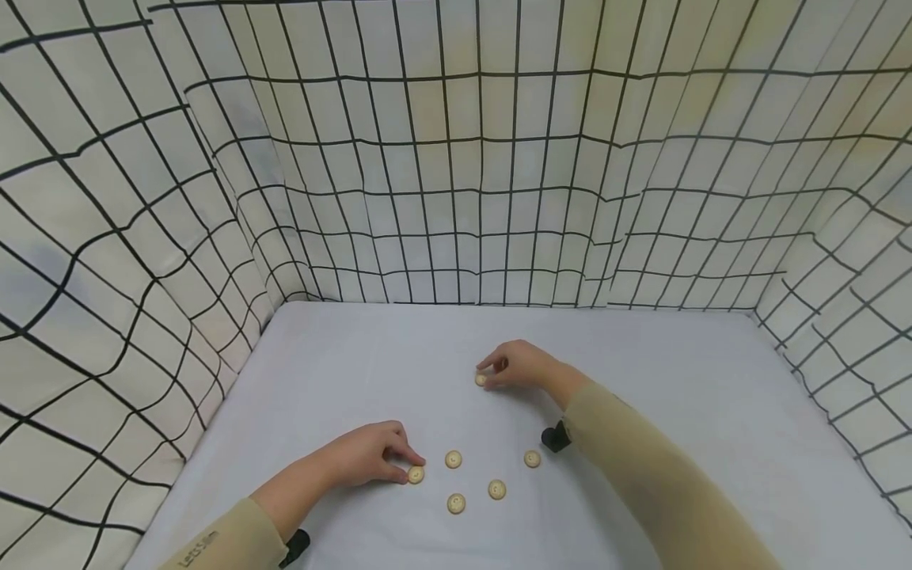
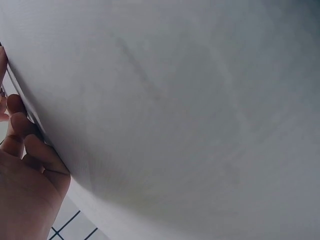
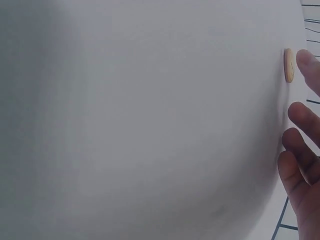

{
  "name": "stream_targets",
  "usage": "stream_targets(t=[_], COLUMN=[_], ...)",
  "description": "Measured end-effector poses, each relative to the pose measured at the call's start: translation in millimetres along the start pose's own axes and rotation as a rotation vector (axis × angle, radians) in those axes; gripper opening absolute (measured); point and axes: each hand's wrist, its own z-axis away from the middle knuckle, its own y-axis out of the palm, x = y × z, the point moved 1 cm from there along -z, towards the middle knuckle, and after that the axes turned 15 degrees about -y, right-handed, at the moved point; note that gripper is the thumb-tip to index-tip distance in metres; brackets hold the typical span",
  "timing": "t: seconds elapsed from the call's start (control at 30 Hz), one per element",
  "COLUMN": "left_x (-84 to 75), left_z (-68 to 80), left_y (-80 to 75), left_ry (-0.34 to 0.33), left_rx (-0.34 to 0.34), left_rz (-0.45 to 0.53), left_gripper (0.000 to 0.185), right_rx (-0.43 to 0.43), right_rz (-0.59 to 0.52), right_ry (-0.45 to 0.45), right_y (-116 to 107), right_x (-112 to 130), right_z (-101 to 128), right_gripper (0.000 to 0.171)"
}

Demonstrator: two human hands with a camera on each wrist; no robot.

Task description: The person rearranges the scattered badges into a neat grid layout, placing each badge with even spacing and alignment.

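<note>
Around a pale wooden button (image 1: 416, 475), at the left of the group, my left hand (image 1: 363, 457) pinches with thumb and index finger. Only part of that hand (image 2: 30, 170) enters the left wrist view, and its button is hidden there. Farther back, my right hand (image 1: 523, 365) has its thumb and index finger beside another wooden button (image 1: 480, 380). The right wrist view shows this button (image 3: 289, 65) lying on the white cloth, a fingertip close by with a small gap. The other fingers of the right hand (image 3: 305, 155) are loosely bent.
Several more buttons lie flat between the hands, among them one near the middle (image 1: 453, 459) and one below the right wrist (image 1: 532, 458). White cloth covers the table (image 1: 356, 348). Walls with a black grid (image 1: 456, 190) enclose its back and sides.
</note>
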Motion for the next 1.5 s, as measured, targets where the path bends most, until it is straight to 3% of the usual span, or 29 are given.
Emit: stream_targets(t=[0.4, 0.7, 1.23, 1.5], left_x=[0.3, -2.1, -2.1, -2.0], left_z=[0.2, 1.0, 0.2, -0.8], left_y=[0.4, -0.8, -0.9, -0.6], left_ry=[-0.002, 0.005, 0.011, 0.004], left_rx=[-0.007, -0.009, -0.007, -0.004], left_rz=[-0.006, -0.003, 0.0, 0.001], left_gripper=[0.025, 0.025, 0.024, 0.025], right_rx=[0.002, 0.06, 0.143, 0.152], right_rz=[0.017, 0.059, 0.128, 0.161], right_ry=[-0.061, -0.085, -0.253, -0.294], right_y=[-15, -16, 3, 11], right_x=[-1, -4, 1, 3], right_z=[22, 47, 105, 119], right_gripper=[0.034, 0.034, 0.032, 0.029])
